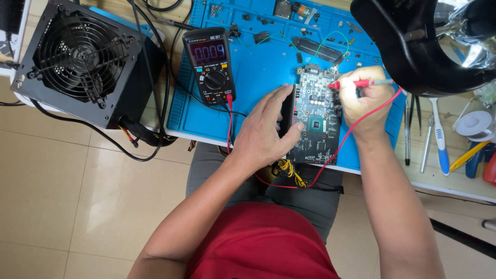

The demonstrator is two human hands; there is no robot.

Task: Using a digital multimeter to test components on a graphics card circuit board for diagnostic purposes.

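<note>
It was an electronics repair workshop: a blue work mat (258, 77), a multimeter (212, 64), a bare power supply (77, 57) and hand tools (439, 137) covered the bench.

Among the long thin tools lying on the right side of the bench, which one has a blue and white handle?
The toothbrush-like tool, lying lengthwise right of the blue mat. The tweezers and metal pick beside it are plain metal, and the tool farther right is yellow.
</note>
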